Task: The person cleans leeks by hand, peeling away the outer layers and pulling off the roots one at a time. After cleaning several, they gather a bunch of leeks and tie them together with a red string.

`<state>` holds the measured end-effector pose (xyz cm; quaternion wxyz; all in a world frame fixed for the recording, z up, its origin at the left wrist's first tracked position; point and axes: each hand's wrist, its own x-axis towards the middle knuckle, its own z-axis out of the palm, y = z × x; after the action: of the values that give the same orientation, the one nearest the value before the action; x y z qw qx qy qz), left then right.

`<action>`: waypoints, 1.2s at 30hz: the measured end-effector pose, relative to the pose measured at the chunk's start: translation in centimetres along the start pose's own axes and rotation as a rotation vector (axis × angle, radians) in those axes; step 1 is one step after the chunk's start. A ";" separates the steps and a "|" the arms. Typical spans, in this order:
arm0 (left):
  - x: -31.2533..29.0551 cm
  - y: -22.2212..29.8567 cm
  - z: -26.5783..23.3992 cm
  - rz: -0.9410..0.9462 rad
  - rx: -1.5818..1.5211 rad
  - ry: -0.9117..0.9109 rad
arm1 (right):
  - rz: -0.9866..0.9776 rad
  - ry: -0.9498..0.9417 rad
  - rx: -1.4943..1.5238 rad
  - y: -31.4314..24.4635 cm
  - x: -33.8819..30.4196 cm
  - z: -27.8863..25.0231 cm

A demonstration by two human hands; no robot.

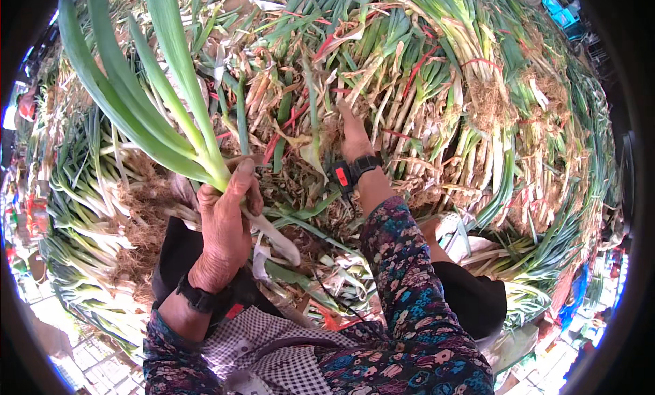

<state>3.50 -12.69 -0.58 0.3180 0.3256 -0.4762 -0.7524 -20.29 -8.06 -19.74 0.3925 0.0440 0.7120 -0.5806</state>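
My left hand (228,221) is closed round a large green onion (217,164). Its broad green leaves fan up to the upper left, and the pale lower stem sticks out below my fist toward the right. Farther forward, my right hand (355,137) reaches over the pile, seen edge-on with a finger stretched out. Nothing shows clearly in it, and part of its fingers is hidden. Close to its left hangs a dry, yellowish leaf (310,151). Loose withered leaves and stems (266,108) lie around both hands.
Bundled green onions (477,61) with roots and red ties are heaped at the far right. More onions (89,197), roots inward, lie at the left. My dark-clad knees (471,296) flank the near heap. A blue object (559,11) stands at the top right.
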 end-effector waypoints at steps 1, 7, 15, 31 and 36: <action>-0.2 0.3 1.2 -0.035 0.077 0.051 | 0.009 -0.017 0.190 -0.9 0.0 -0.8; 0.8 0.6 1.8 -0.056 0.112 -0.045 | -0.397 -0.506 -0.041 10.9 -14.0 -2.2; 1.9 -2.0 4.5 -0.028 0.331 -0.272 | -0.021 -0.316 0.298 18.2 -17.7 -7.3; -4.4 -3.8 9.0 -0.004 0.174 -0.350 | -0.694 -0.197 -0.035 12.0 -30.5 -11.0; -4.2 -5.6 9.6 0.033 0.090 -0.379 | -0.583 -0.315 0.202 5.7 -33.7 -11.3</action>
<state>-2.61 -2.59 -1.72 0.2203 0.1842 -0.5658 -0.7729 0.08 16.71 -3.51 0.3088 -0.2128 0.5642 -0.7356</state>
